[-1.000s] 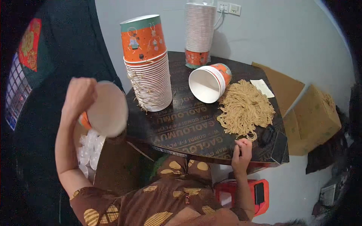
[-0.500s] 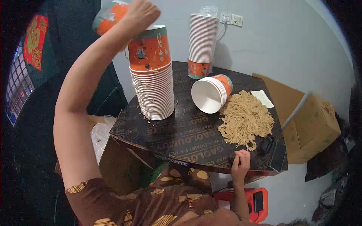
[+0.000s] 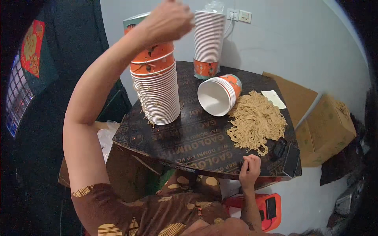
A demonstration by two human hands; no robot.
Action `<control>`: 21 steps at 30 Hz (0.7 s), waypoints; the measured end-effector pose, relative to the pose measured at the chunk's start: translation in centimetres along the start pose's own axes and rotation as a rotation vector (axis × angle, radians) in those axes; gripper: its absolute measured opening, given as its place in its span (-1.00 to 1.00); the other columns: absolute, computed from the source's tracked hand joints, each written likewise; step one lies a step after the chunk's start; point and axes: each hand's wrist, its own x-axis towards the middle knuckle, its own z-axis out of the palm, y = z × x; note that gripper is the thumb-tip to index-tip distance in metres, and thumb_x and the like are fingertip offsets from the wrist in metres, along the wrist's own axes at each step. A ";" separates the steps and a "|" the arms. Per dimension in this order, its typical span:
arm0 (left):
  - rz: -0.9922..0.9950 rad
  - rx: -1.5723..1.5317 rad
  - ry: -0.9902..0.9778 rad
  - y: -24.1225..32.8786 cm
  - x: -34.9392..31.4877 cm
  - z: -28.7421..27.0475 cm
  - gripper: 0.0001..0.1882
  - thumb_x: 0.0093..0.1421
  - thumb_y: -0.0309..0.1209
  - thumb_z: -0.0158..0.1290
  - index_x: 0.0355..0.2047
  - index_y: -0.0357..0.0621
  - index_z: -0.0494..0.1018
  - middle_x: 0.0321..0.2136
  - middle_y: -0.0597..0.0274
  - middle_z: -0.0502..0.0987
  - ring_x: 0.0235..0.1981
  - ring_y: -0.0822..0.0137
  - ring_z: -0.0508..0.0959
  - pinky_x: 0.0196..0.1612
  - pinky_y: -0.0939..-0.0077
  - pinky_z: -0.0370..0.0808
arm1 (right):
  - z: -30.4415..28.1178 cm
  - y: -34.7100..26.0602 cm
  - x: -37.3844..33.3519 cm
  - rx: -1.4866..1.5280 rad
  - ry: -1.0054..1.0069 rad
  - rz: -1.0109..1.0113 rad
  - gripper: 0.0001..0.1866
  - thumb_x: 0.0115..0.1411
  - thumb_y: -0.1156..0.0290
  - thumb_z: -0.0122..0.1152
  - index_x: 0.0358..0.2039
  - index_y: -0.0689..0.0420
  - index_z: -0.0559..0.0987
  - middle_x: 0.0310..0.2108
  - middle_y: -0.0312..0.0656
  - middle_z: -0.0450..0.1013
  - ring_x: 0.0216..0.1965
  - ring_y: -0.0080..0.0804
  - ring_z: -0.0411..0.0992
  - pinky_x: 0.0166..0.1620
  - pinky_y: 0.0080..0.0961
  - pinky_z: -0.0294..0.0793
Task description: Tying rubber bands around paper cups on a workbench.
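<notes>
Head view. Near 12 o'clock, my left hand (image 3: 171,19), curled and blurred, is at the top of the tall bucket stack (image 3: 163,98), 10 o'clock; whether it grips anything, I cannot tell. At 4, my right hand (image 3: 251,171) curls loosely by the bench (image 3: 193,149) edge, contents hidden. Cords (image 3: 146,112) already trim the tall stack; the tipped buckets (image 3: 235,84), 2 o'clock, and cord heap (image 3: 256,118), 3, apparently remain.

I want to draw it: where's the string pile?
In the head view, the string pile lies on the right of the table, beside the tipped cups.
</notes>
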 end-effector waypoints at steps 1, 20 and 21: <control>-0.097 0.076 0.072 -0.7 -0.3 -0.3 -0.73 0.22 -0.17 0.11 -0.33 -0.12 0.57 -0.31 0.06 0.61 -0.24 0.10 0.60 0.01 0.07 0.41 | 0.0 0.1 0.0 0.005 0.000 -0.004 -0.87 0.14 0.65 0.12 -0.29 0.24 0.55 -0.30 -0.07 0.44 -0.26 -0.10 0.43 -0.18 -0.26 0.42; -0.297 0.035 0.423 3.0 -6.9 6.7 -0.54 0.14 -0.20 0.20 -0.02 -0.18 0.47 0.12 -0.09 0.38 0.20 0.00 0.36 0.21 -0.21 0.22 | 0.3 -0.3 0.0 -0.128 -0.014 -0.007 -0.85 0.10 0.61 0.18 -0.28 0.17 0.59 -0.28 -0.13 0.47 -0.25 -0.15 0.44 -0.17 -0.28 0.31; -0.173 -0.091 0.449 4.7 -7.0 6.8 -0.63 0.12 -0.27 0.17 -0.11 -0.20 0.47 0.03 -0.08 0.41 0.12 0.01 0.40 0.16 -0.12 0.28 | 0.3 -0.4 0.0 -0.132 -0.010 0.001 -0.85 0.10 0.61 0.18 -0.28 0.17 0.59 -0.28 -0.13 0.47 -0.25 -0.15 0.44 -0.17 -0.28 0.31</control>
